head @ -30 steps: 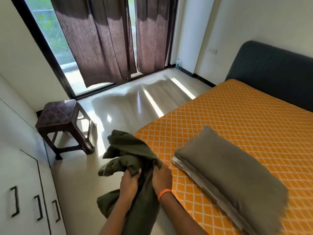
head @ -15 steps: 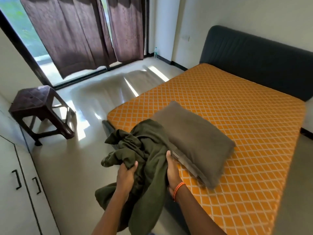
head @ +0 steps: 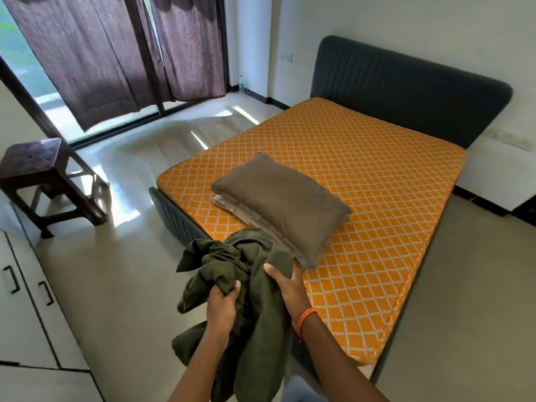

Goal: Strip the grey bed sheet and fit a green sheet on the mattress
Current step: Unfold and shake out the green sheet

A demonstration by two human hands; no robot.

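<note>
Green sheet (head: 255, 288) bunched in air over mattress (head: 362, 198) near corner, hanging below both grips. Left hand (head: 222, 307) grip curled round fold at bundle's left side; right hand (head: 290, 285) grip clutching right side. Pillow (head: 281, 201) lies on mattress just beyond bundle.

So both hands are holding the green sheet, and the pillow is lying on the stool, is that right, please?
Not quite. Both the left hand and right hand grip the green sheet, but the head view shows the pillow lying on the bare mattress, not the stool.
</note>
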